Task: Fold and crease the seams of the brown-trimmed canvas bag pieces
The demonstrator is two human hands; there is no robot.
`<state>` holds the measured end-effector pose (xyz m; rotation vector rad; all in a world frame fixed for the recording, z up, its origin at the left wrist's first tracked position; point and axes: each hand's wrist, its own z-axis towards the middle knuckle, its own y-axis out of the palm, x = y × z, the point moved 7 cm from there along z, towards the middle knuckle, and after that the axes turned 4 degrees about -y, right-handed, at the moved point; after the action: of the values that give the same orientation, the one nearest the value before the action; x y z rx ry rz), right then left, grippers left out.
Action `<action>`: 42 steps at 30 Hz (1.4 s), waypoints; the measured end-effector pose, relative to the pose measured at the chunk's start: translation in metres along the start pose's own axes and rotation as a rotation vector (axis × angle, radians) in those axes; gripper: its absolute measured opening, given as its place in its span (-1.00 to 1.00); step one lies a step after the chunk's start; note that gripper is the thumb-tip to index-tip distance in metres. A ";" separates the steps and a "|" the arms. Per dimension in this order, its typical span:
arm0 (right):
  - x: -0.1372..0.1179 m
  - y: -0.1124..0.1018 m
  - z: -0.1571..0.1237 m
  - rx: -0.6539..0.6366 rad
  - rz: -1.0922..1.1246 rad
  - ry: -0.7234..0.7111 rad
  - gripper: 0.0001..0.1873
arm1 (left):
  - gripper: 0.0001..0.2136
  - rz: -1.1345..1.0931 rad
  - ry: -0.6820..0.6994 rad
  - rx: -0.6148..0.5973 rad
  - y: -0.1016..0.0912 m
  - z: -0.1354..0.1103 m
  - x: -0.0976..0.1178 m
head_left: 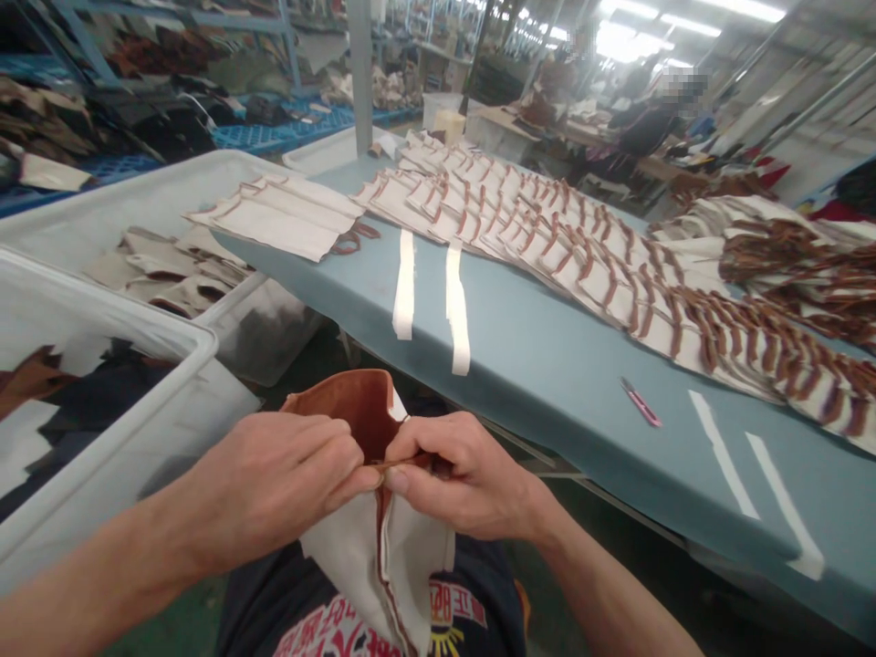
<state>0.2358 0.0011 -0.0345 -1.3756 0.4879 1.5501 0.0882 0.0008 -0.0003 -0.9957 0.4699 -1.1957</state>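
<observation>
A sewn piece of cream and brown material (342, 538) hangs in front of my body, its brown inner side folded open at the top and a seam running down its middle. My left hand (294, 461) pinches the upper edge just left of that seam. Close beside it, my right hand (455, 470) grips the same edge from the right, thumb and forefinger pressed together. The two thumbs nearly meet at the top of the seam. The fingers cover the part of the edge between them.
A blue-covered table (540, 338) bears overlapping rows of cream pieces with brown edges (506, 210), white strips (458, 315) and small pink-handled thread snips (641, 403). White plastic bins (212, 356) with material pieces stand at left. A person (650, 119) is in the background.
</observation>
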 end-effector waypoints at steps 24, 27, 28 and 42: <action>-0.028 -0.005 -0.014 -0.050 -0.421 -0.239 -0.84 | -0.69 -0.386 -0.182 -0.251 0.014 0.021 0.005; -0.016 -0.009 -0.016 -0.044 -0.281 -0.205 -0.82 | -0.69 -0.437 -0.203 -0.126 0.020 0.019 0.008; -0.008 -0.011 -0.017 -0.045 -0.207 -0.169 -0.80 | -0.69 -0.471 -0.232 -0.114 0.023 0.018 0.008; 0.068 0.016 -0.028 -0.096 0.646 0.273 -0.41 | -0.68 -0.811 -0.347 -0.146 0.037 0.006 0.001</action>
<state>0.2439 -0.0021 -0.1091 -1.6063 1.1228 1.9132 0.1136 0.0032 -0.0281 -1.5623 -0.1579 -1.6629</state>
